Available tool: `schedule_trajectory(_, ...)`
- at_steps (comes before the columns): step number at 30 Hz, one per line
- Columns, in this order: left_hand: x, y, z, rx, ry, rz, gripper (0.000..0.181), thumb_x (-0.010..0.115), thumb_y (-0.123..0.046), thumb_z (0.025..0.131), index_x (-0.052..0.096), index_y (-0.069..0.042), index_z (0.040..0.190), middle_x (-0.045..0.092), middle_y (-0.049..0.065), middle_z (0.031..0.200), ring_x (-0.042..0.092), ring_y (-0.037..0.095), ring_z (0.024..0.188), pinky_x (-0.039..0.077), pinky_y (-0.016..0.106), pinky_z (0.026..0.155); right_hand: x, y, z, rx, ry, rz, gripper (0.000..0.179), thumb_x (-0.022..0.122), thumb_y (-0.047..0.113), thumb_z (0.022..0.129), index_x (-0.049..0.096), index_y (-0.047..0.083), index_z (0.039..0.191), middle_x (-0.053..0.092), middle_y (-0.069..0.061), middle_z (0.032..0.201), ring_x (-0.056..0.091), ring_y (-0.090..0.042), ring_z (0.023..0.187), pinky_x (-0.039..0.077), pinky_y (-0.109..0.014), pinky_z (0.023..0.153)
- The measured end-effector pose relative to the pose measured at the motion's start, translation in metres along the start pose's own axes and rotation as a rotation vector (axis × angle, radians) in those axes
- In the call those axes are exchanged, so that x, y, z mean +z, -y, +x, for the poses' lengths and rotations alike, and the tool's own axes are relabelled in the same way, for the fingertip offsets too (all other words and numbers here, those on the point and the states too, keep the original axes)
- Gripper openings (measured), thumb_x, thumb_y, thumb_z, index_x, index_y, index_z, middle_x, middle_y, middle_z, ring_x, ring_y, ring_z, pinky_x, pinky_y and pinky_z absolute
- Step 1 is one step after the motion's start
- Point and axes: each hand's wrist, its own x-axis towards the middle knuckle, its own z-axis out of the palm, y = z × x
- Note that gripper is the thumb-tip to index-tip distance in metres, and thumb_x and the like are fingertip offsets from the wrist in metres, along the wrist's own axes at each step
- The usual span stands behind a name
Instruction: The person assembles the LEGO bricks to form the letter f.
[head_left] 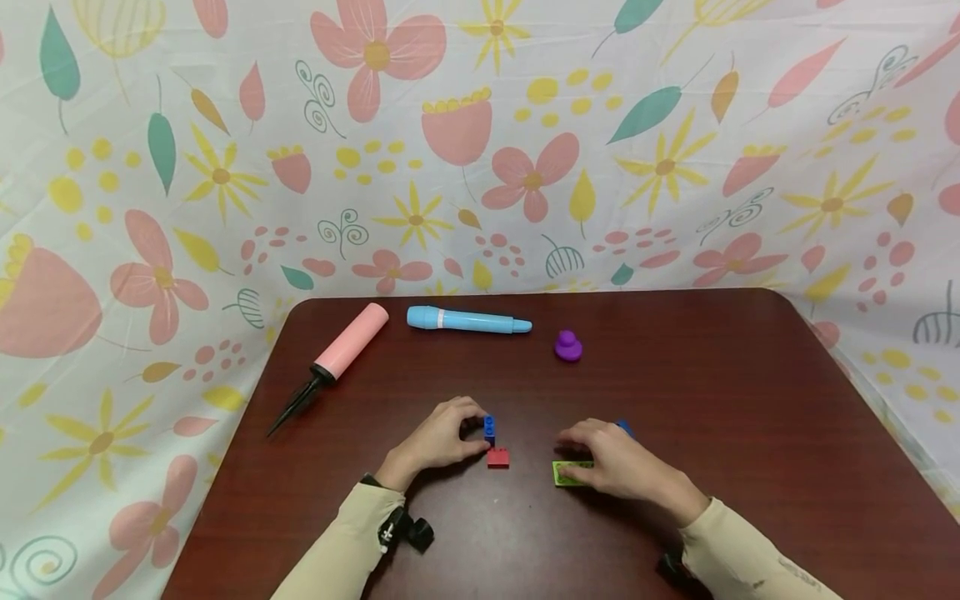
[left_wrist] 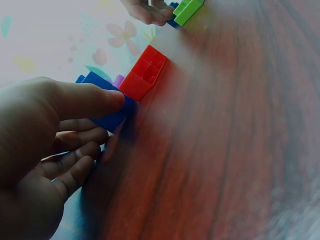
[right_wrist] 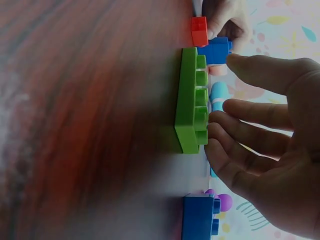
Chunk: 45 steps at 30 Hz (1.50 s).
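Observation:
My left hand pinches a blue toy brick between thumb and fingers, its thumb along one side in the left wrist view. A small red brick sits on the table right beside that blue brick, toward me. My right hand is over a long green brick, which lies studs up. In the right wrist view its fingers are loosely bent, with the fingertips close at the green studs. Another blue brick stands just past the right hand, mostly hidden behind it in the head view.
Along the back of the brown table lie a pink hand pump with a black nozzle, a light blue tube-shaped thing and a small purple knobbed piece. A flowered cloth hangs behind the table.

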Motion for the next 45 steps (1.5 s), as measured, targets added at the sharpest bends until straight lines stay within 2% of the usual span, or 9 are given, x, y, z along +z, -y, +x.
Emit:
schedule_trajectory(14, 0.0, -0.001, 0.0, -0.004, 0.004, 0.003, 0.033, 0.079, -0.024, 0.082, 0.069, -0.01, 0.111, 0.064, -0.002, 0.104, 0.057, 0.011, 0.093, 0.049, 0.026, 0.081, 0.001, -0.004, -0.01, -0.034, 0.014, -0.04, 0.035, 0.08, 0.03, 0.079, 0.07, 0.01, 0.107, 0.069, 0.004, 0.1, 0.06, -0.009, 0.094, 0.051, -0.03, 0.079)
schedule_trajectory(27, -0.001, -0.002, -0.001, -0.007, 0.011, -0.001, 0.033, 0.078, -0.024, 0.082, 0.069, -0.009, 0.11, 0.064, -0.001, 0.103, 0.057, 0.012, 0.091, 0.049, 0.025, 0.079, 0.004, -0.006, -0.014, -0.066, -0.011, -0.068, 0.034, 0.083, 0.027, 0.075, 0.07, 0.012, 0.104, 0.067, 0.007, 0.095, 0.059, -0.007, 0.09, 0.049, -0.029, 0.077)
schedule_trajectory(45, -0.001, -0.003, 0.0, -0.009, 0.011, -0.006, 0.032, 0.078, -0.023, 0.082, 0.069, -0.009, 0.109, 0.064, -0.002, 0.103, 0.058, 0.012, 0.091, 0.049, 0.025, 0.08, 0.003, -0.003, -0.017, -0.051, 0.02, -0.075, 0.034, 0.083, 0.025, 0.075, 0.07, 0.013, 0.105, 0.066, 0.008, 0.097, 0.059, -0.007, 0.092, 0.05, -0.03, 0.077)
